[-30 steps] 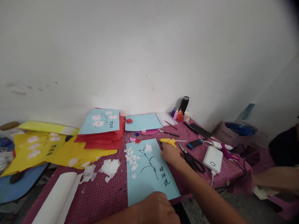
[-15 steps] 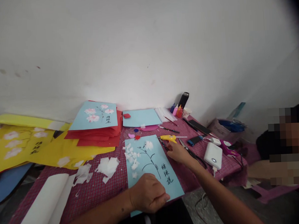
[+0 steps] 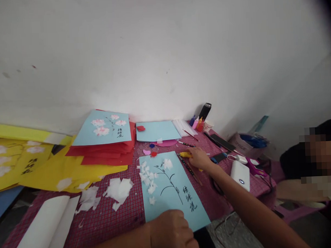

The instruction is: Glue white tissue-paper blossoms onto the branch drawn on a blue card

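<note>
My right hand (image 3: 201, 159) is closed around a yellow hot glue gun (image 3: 185, 155) beside the light blue sheet; its fingers cover much of the gun. My left hand (image 3: 174, 231) is curled into a fist over the sheet's near edge, and whatever it may hold is hidden. The blue sheet (image 3: 164, 211) carries a drawn dark branch, black handwritten characters and a white paper flower (image 3: 167, 163). Loose white petals (image 3: 148, 177) lie along its left side. Dark brushes or pens (image 3: 188, 168) rest by its right edge.
Torn white paper (image 3: 119, 191) and a white roll (image 3: 40, 228) lie left. Behind are stacked red sheets (image 3: 106, 155) topped by a finished blue picture (image 3: 101, 132). A power bank (image 3: 240, 176), small paint bottles (image 3: 197, 123) and a black flask (image 3: 204, 110) stand right. Another person sits far right.
My right hand has moved from the dark brush or pen onto the glue gun. The left hand stays fisted and appears lower in the view. The view has shifted slightly.
</note>
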`<state>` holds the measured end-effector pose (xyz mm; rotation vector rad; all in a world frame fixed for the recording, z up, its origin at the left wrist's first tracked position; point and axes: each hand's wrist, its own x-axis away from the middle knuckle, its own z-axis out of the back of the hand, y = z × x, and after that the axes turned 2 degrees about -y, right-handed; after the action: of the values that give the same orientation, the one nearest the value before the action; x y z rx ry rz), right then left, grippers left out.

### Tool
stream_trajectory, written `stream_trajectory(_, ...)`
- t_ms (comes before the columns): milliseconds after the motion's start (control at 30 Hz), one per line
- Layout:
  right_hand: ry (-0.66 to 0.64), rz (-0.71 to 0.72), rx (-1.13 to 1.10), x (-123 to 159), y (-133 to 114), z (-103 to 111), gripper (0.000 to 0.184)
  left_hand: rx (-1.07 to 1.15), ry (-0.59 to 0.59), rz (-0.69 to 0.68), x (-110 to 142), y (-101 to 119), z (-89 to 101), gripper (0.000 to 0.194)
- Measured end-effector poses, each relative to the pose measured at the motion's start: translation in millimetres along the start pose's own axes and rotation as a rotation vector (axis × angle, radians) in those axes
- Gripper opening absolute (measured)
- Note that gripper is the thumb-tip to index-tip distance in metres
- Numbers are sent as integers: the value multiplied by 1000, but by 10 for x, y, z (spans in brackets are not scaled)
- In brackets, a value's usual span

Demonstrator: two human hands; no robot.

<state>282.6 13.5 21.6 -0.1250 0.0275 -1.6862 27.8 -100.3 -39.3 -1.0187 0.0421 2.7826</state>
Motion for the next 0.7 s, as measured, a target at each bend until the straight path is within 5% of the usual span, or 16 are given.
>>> stream_trajectory(200, -44, 58, 6, -162, 76, -37, 31, 39, -98, -5, 67, 115, -152, 45)
stream_trajectory(400, -113, 74, -23, -326, 156, -35, 23, -2, -141, -35, 17, 100, -68, 35)
stream_trajectory(700, -140, 171, -118, -253, 269, 38, 28, -7, -92, -51, 6, 78, -48, 30)
